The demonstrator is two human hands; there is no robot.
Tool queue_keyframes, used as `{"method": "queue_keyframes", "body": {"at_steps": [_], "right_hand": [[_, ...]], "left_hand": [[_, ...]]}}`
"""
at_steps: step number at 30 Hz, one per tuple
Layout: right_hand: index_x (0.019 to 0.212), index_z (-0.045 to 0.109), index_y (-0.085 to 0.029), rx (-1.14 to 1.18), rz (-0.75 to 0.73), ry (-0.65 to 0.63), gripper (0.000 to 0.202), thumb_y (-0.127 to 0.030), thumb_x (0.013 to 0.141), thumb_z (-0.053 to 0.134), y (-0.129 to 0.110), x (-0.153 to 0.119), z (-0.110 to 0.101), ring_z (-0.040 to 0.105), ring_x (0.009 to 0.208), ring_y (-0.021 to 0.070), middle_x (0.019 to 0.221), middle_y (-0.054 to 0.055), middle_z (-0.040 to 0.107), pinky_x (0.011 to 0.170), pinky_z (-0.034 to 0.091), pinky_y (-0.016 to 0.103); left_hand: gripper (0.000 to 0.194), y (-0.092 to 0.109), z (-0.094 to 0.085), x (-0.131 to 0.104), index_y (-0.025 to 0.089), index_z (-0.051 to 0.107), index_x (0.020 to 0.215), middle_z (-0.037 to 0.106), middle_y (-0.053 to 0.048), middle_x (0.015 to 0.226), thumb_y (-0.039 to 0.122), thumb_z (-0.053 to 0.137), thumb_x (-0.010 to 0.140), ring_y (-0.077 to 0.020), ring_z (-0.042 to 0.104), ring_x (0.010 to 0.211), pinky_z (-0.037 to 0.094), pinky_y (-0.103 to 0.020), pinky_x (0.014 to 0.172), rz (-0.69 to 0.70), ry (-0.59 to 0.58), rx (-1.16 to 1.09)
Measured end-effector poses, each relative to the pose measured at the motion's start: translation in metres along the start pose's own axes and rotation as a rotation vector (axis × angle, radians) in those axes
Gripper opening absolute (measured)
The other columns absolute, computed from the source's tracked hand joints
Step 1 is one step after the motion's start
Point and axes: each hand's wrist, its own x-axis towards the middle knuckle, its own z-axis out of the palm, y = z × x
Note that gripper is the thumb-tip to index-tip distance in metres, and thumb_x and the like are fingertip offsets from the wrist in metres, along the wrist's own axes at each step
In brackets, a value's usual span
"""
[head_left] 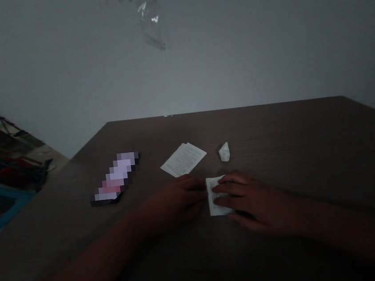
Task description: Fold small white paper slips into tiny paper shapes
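A small rectangular piece of printed paper (216,207) lies on the dark table, partly under the spread fingers of my right hand (250,201). My left hand (183,197) rests just left of that paper, its fingertips at the left edge and nothing visible in its grasp. Beyond my left hand lie printed sheets (184,158), flat and turned at an angle. A small folded piece of paper (224,152) stands behind my right hand.
On the left of the table (273,127) is a phone (119,176) with a blurred screen. A pale wall rises behind, with a clear plastic bag (151,23) on it. A blue plastic item (6,197) is beyond the left edge.
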Motion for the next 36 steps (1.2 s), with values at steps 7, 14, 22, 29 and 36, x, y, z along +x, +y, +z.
{"method": "queue_keyframes", "body": {"at_steps": [7,14,22,29,36], "right_hand": [[0.151,0.078,-0.019,-0.025,0.029,-0.044,0.039,-0.029,0.117,0.061,-0.001,0.0,0.0,0.065,0.151,0.0389,0.154,0.018,0.079,0.126,0.055,0.065],[0.151,0.078,-0.018,-0.044,0.031,-0.042,0.039,-0.029,0.117,0.061,-0.002,0.0,0.0,0.065,0.15,0.0401,0.155,0.017,0.078,0.124,0.056,0.064],[0.153,0.076,-0.02,-0.032,0.045,-0.062,0.04,-0.025,0.116,0.061,-0.003,0.001,0.0,0.064,0.151,0.0373,0.155,0.014,0.078,0.13,0.051,0.063],[0.15,0.078,-0.02,-0.001,0.058,-0.057,0.039,-0.025,0.116,0.06,-0.004,0.002,-0.002,0.065,0.15,0.0379,0.153,0.015,0.079,0.128,0.053,0.063],[0.153,0.078,-0.022,0.007,0.059,-0.057,0.04,-0.025,0.116,0.061,-0.004,0.002,-0.002,0.065,0.15,0.0367,0.154,0.014,0.079,0.131,0.051,0.063]], "left_hand": [[0.026,0.0,0.008,0.0,0.024,0.083,0.136,0.078,-0.013,0.15,0.023,0.077,0.11,-0.0335,0.073,0.139,0.059,-0.052,0.124,-0.008,0.025,0.073],[0.021,0.004,0.006,0.001,0.022,0.084,0.13,0.076,-0.014,0.148,0.024,0.076,0.111,-0.0342,0.073,0.136,0.061,-0.053,0.119,-0.037,0.009,0.047],[0.012,0.006,-0.012,-0.007,0.022,0.088,0.114,0.073,-0.012,0.157,0.016,0.078,0.11,-0.0355,0.067,0.149,0.059,-0.048,0.122,0.112,-0.093,0.086],[0.017,0.007,-0.016,-0.009,0.023,0.088,0.117,0.067,-0.013,0.168,0.013,0.075,0.109,-0.0401,0.062,0.159,0.061,-0.052,0.125,0.109,-0.129,0.112],[0.015,0.009,-0.014,-0.009,0.022,0.087,0.116,0.067,-0.014,0.168,0.014,0.075,0.111,-0.0389,0.061,0.16,0.059,-0.051,0.127,0.103,-0.129,0.102]]}}
